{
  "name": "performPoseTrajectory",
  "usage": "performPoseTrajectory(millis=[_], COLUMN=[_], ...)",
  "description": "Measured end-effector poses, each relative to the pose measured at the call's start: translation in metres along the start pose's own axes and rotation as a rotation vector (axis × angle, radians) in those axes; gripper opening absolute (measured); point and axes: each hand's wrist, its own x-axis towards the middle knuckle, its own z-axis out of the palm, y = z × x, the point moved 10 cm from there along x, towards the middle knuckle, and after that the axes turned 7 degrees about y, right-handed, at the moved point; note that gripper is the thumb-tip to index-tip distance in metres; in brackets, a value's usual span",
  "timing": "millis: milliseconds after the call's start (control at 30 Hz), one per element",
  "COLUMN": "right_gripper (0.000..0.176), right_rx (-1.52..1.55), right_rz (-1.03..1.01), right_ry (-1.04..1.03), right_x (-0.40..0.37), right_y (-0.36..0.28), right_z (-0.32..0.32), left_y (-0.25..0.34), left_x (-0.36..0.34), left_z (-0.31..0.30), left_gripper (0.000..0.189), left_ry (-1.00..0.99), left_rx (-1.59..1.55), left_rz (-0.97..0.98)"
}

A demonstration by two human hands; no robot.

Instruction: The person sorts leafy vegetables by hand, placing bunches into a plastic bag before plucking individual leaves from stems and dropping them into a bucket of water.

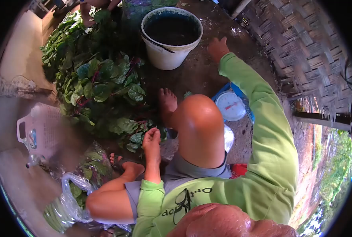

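My left hand (pixel 151 138) is closed in a pinch in front of my bent knee. What its fingertips hold, if anything, is too small to make out. Just beside it lie leafy greens (pixel 132 127) with reddish stems, the near end of a large heap (pixel 101 75). My right arm reaches out over the wet floor. At its end, my right hand (pixel 218 48) has its thumb apart from the fingers, and nothing shows in it. To the left of that hand stands a white bucket (pixel 170 58) with dark water inside.
A blue scale with a white dial (pixel 230 106) sits under my right forearm. On the left are a pale plastic container (pixel 45 126) and clear plastic bags (pixel 75 193) of greens. Another person's hand (pixel 87 17) is at the heap's far end. A woven wall (pixel 302 51) borders the right.
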Motion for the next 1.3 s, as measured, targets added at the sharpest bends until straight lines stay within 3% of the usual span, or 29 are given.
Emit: performPoseTrajectory(millis=[33, 100, 200, 300, 400, 500, 667, 767, 867, 1033, 1100, 1133, 1233, 1300], right_gripper=[0.026, 0.022, 0.021, 0.024, 0.036, 0.051, 0.067, 0.061, 0.048, 0.042, 0.041, 0.045, 0.045, 0.043], right_rx=[0.016, 0.482, 0.589, 0.550, 0.723, 0.706, 0.660, 0.522, 0.497, 0.450, 0.434, 0.393, 0.347, 0.486], right_rz=[0.002, 0.129, 0.080, -0.121, 0.056, 0.210, 0.222, 0.189, 0.133, 0.087, 0.065, 0.092, -0.212, -0.132], right_ry=[0.048, 0.005, -0.064, 0.005, -0.105, -0.203, -0.401, -0.563, -0.551, -0.413, -0.352, -0.433, -0.544, -0.580], right_x=[0.008, 0.041, 0.096, 0.140, 0.153, 0.161, 0.146, 0.149, 0.141, 0.155, 0.158, 0.162, 0.151, 0.151], right_y=[-0.002, 0.021, 0.026, -0.002, -0.017, -0.030, -0.051, -0.058, -0.068, -0.081, -0.089, -0.073, -0.121, -0.125], right_z=[0.000, -0.005, 0.006, 0.013, 0.044, 0.095, 0.117, 0.176, 0.172, 0.172, 0.190, 0.237, 0.120, 0.084], left_y=[-0.005, -0.018, -0.023, -0.008, -0.006, -0.008, -0.012, -0.011, -0.009, -0.012, -0.004, -0.001, 0.003, 0.000], left_x=[-0.005, -0.003, 0.007, 0.003, 0.009, 0.015, 0.014, 0.016, 0.013, 0.009, 0.004, 0.003, 0.001, 0.002], left_z=[-0.005, -0.002, -0.001, 0.006, 0.002, -0.003, -0.001, 0.003, 0.001, -0.002, -0.003, -0.004, -0.008, -0.010], left_gripper=[0.018, 0.018, 0.018, 0.019, 0.019, 0.020, 0.020, 0.019, 0.018, 0.018, 0.019, 0.020, 0.020, 0.023], left_ry=[0.001, -0.002, -0.009, 0.029, 0.036, 0.017, 0.007, -0.004, -0.010, -0.004, 0.002, 0.003, 0.003, 0.007], left_rx=[-0.008, -0.032, -0.035, -0.069, -0.088, -0.086, -0.115, -0.099, -0.125, -0.164, -0.185, -0.197, -0.195, -0.196], left_rz=[-0.003, -0.001, -0.006, -0.036, -0.055, -0.079, -0.120, -0.110, -0.102, -0.078, -0.088, -0.096, -0.076, -0.079])
